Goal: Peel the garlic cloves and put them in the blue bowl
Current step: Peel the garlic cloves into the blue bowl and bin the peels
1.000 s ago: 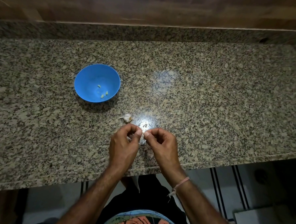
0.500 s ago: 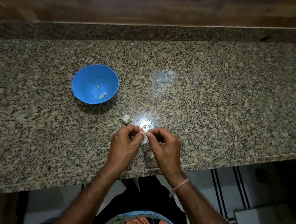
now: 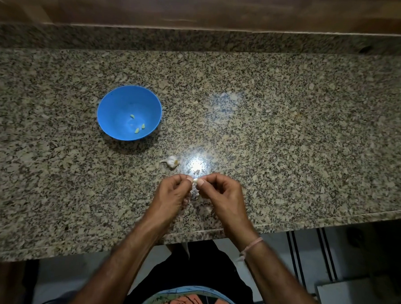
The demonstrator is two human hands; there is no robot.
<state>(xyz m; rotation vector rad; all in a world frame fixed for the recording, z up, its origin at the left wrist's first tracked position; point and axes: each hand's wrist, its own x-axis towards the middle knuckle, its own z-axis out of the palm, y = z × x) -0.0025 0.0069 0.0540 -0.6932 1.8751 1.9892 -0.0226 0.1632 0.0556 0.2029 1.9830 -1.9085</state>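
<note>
Pinching a tiny garlic clove point(image 3: 195, 180) with both hands, you hold it just over the stone counter point(image 3: 288, 144), a little below the middle of the frame. Your left hand point(image 3: 173, 192) nips it from the left with thumb and first finger. Your right hand point(image 3: 220, 194) nips it from the right the same way. The other fingers of both hands are curled in. The clove is pale and very small, so I cannot tell how much skin is on it. Right under it, between your hands, some pale bits point(image 3: 195, 193) show, but they are too blurry to tell what they are. Just above your hands and a bit to the left, a piece of garlic bulb point(image 3: 171, 160) with a little tail lies on the counter, apart from your fingers. Beside it on the right, a bright spot of light point(image 3: 197, 164) shines on the stone. Further up and to the left, the blue bowl point(image 3: 113, 114) sits upright, well apart from your hands. Three small yellow peeled cloves point(image 3: 137, 130) lie in the bottom of it. A thin pink string band point(image 3: 251, 245) goes round your right wrist. A brown wooden wall point(image 3: 202, 7) runs along the top of the frame. At the bottom, past the near edge of the counter, your bright shirt point(image 3: 194, 300) and a pale floor point(image 3: 306, 250) with dark stripes show.
</note>
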